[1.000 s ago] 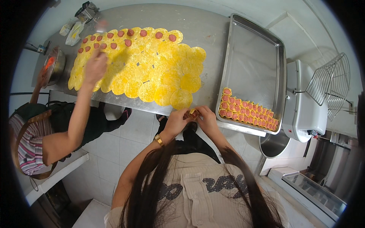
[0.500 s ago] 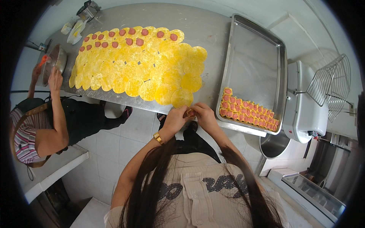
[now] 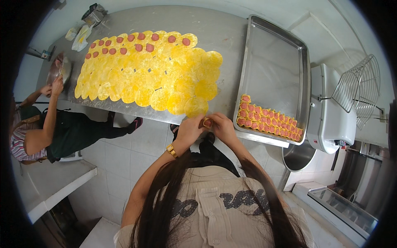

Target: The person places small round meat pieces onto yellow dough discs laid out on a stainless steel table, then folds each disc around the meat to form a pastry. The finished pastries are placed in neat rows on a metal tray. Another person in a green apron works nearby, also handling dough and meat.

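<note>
Between my two hands, just off the table's front edge, is a small dumpling (image 3: pixel 207 122) with pink filling showing in its yellow wrapper. My left hand (image 3: pixel 191 130), with a gold watch at the wrist, closes on it from the left. My right hand (image 3: pixel 221 127) has its fingers curled round the other side. Beyond my left hand, many round yellow wrappers (image 3: pixel 149 78) overlap across the table, and the far rows carry balls of pink filling (image 3: pixel 149 48). On my right, a metal tray (image 3: pixel 274 70) holds rows of finished dumplings (image 3: pixel 269 120) along its near end.
A co-worker (image 3: pixel 53 97) stands at the left end of the steel table (image 3: pixel 206 25), hands at a metal bowl of pink filling (image 3: pixel 62 68). A white mixer (image 3: pixel 331 109) with a wire guard (image 3: pixel 359 89) stands right of the tray. A metal pot (image 3: pixel 94 15) sits far left.
The co-worker has leaned left, and the hands at the bowl have shifted; the orange item there no longer shows. My hands stay on the dumpling almost unmoved, while the view shifts slightly.
</note>
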{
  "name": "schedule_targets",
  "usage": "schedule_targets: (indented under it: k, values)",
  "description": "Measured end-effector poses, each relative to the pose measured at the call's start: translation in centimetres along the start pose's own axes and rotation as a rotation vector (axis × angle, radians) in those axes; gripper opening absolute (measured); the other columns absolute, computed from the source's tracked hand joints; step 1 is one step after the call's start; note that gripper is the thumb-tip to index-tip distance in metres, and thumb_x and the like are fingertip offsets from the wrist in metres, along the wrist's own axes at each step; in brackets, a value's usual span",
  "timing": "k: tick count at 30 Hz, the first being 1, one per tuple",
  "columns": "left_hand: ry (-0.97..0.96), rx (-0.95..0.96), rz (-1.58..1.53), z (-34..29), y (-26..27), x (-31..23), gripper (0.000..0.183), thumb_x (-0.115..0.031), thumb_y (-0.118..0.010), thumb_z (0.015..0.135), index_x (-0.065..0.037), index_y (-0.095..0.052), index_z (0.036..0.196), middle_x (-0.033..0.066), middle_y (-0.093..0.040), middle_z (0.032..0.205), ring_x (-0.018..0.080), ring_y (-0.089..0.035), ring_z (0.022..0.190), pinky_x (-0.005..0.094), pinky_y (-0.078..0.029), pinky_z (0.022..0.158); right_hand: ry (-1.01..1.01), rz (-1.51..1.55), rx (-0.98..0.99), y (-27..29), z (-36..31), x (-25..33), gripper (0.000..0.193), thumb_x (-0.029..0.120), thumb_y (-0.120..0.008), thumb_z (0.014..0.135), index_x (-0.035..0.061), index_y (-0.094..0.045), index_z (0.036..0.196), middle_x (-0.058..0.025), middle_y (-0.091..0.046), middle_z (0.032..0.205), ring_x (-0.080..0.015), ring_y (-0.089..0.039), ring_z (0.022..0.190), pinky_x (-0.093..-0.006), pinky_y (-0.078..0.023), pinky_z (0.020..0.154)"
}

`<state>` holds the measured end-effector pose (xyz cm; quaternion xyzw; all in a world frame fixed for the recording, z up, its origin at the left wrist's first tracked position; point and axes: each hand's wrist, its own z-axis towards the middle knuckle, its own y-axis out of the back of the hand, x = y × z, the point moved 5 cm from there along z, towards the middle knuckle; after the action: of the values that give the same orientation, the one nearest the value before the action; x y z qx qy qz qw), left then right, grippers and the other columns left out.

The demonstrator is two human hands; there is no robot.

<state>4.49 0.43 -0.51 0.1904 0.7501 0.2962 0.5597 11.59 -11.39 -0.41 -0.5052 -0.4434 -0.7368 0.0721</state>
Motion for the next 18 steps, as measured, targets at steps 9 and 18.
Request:
schedule_targets:
  k: [9,18]
  values:
    - [-0.118,0.023,-0.149,0.5,0.0,0.4,0.030,-0.007,-0.070,0.071,-0.003,-0.058,0.098,0.0136,-0.065,0.080,0.0291,-0.064,0.074,0.0347,-0.049,0.065,-0.187,0.050,-0.013,-0.2,-0.5,-0.9,0.028,-0.006,-0.059,0.066,0.0030,-0.063,0.092,-0.0134,-0.059,0.084,-0.0342,-0.060,0.079,-0.0383,-0.048,0.068]
    - [-0.023,0.028,-0.033,0.7,0.1,0.2,0.029,-0.015,-0.069,0.073,-0.005,-0.054,0.096,0.0141,-0.064,0.077,0.0334,-0.062,0.076,0.0423,-0.047,0.065,-0.118,-0.045,-0.107,0.3,-0.5,-0.5,0.033,-0.011,-0.057,0.064,0.0025,-0.063,0.094,-0.0104,-0.061,0.086,-0.0274,-0.063,0.079,-0.0315,-0.050,0.070]
